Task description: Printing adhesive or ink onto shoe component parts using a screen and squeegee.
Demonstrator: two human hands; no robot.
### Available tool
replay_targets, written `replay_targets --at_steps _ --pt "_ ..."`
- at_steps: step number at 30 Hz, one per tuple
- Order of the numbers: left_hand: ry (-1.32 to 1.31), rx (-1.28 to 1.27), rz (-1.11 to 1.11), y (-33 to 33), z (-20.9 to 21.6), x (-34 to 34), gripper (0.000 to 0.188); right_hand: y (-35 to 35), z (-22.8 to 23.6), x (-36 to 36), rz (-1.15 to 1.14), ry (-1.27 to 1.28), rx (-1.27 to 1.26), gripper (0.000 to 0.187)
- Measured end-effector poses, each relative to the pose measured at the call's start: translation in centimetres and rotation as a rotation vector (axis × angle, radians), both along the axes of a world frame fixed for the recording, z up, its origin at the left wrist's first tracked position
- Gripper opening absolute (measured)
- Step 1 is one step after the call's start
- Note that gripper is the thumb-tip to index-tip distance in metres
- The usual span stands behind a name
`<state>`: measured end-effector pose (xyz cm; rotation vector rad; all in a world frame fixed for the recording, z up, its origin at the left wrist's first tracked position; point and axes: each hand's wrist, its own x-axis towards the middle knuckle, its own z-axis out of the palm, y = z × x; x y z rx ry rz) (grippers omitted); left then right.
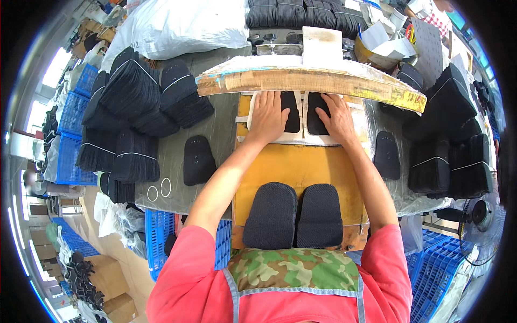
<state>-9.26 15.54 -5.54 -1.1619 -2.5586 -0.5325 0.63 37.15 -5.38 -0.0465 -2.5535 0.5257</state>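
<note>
My left hand (266, 117) lies flat, fingers stretched forward, on the left side of a pale frame (291, 139) and beside a black insole-shaped piece (291, 117). Across from it, my right hand (338, 119) rests with fingers apart at a second black piece (315, 119), its thumb over that piece. Both pieces sit in openings of the frame, on a yellow-orange board (301, 164). A thick wooden board (312, 83) stands over their far ends and hides them. Close to my body lie two dark textured insoles (270, 215), side by side.
Banded stacks of black insoles (132, 89) crowd the table's left, with more stacks (431, 164) at the right. Single piles (199, 160) flank the board. Two white rings (166, 187) lie at left. Beyond are a white sack (183, 27) and a fan (481, 215) at right.
</note>
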Motion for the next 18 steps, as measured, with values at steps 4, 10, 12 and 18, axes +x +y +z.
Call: replay_targets --at_steps 4,10,12,18 --pt "-0.028 -0.020 -0.095 0.1 0.2 -0.3 0.064 0.3 0.1 0.4 0.004 -0.057 -0.017 0.043" --pt "-0.037 -0.020 -0.038 0.0 0.3 -0.1 0.063 -0.3 1.1 0.5 0.043 -0.185 0.124 0.058" --pt "-0.036 -0.045 -0.029 0.4 0.6 0.0 0.063 0.1 0.6 0.5 0.025 -0.164 0.156 0.063" --pt "-0.037 -0.080 -0.023 0.4 1.0 0.1 0.059 0.6 0.2 0.5 -0.017 -0.047 0.005 0.050"
